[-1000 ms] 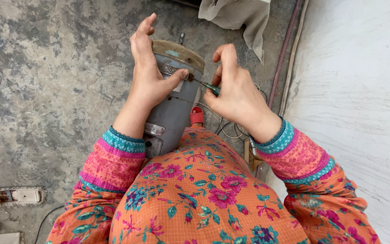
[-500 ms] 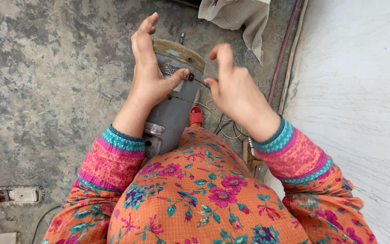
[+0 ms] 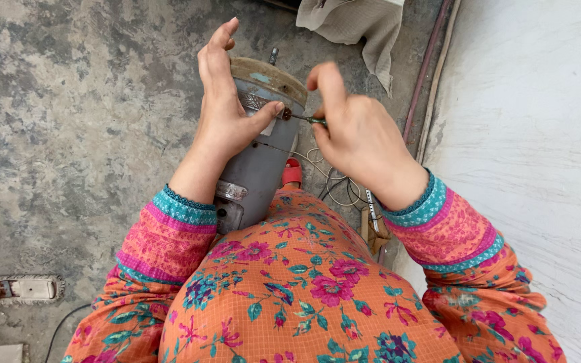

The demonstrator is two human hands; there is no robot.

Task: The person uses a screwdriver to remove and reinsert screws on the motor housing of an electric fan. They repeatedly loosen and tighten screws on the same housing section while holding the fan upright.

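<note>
The left hand lies flat-fingered along the left side of the grey motor, thumb pressed to its casing; the motor stands on the lap, looks heavy and rigid, best steadied by its body. Right of the motor, the right hand pinches a thin screwdriver, its forefinger raised higher than a second ago.

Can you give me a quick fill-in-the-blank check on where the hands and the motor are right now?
1. The left hand steadies the grey ____ resting against the person's lap.
2. The right hand holds a thin ____ with its tip at the housing.
3. A beige cloth lies on the ____ beyond the motor.
4. The power strip lies on the person's ____ side.

Missing words: motor; screwdriver; floor; left
</note>
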